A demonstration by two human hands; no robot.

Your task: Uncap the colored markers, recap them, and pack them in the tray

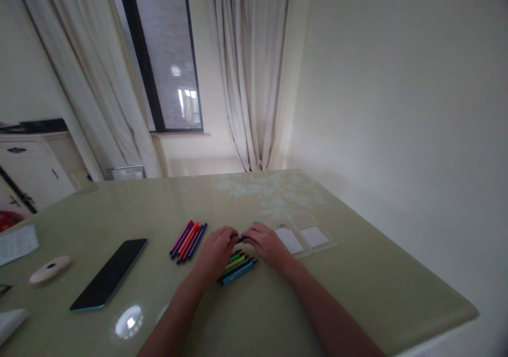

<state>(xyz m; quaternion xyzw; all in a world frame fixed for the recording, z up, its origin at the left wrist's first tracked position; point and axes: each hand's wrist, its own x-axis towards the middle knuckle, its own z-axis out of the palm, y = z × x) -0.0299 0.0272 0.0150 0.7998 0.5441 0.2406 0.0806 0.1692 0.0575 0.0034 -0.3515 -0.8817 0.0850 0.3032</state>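
Observation:
My left hand (217, 247) and my right hand (266, 242) meet over the table, fingertips pinched on the two ends of a dark marker (241, 239). Most of it is hidden by the fingers. Just below the hands lies a group of green, yellow and blue markers (238, 270), partly covered by my left hand. Another pile of purple, orange, red and blue markers (188, 241) sits to the left of that hand. Right of my right hand lies an open clear plastic case (308, 250) with white inserts (315, 236).
On the left of the glossy table (349, 288) lie a dark phone or tablet (111, 275), a pale oval object (50, 269) and a folded white paper or cloth (18, 243). A wall (405, 108) runs along the right side; curtains (254, 71) hang beyond the far edge.

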